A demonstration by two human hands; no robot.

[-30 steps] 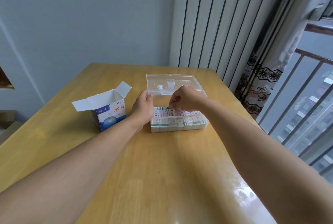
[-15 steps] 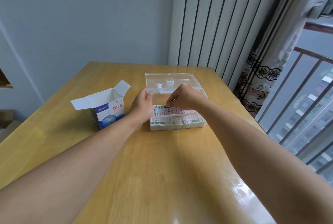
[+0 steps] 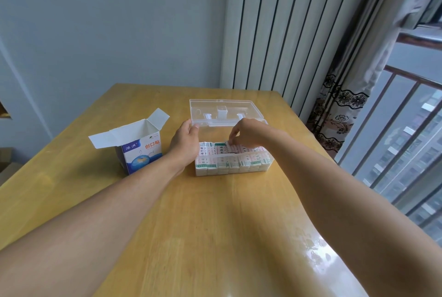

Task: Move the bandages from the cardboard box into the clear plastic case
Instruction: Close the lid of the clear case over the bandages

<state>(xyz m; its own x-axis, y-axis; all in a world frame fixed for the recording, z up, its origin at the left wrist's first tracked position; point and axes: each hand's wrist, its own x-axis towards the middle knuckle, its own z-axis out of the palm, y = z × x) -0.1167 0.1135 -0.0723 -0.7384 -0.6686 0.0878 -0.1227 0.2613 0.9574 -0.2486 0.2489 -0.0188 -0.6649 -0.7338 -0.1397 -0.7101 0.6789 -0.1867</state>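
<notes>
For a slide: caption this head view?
Right hand arranges bandages in the clear case; left hand steadies its side, open box nearby.

My left hand (image 3: 184, 141) and right hand (image 3: 248, 133) were bare, with no gloves, rings or watch on either. Both forearms were uncovered right to the lower edge of the view, no sleeve or cuff showing. My nails were trimmed short, as far as I could see.
</notes>
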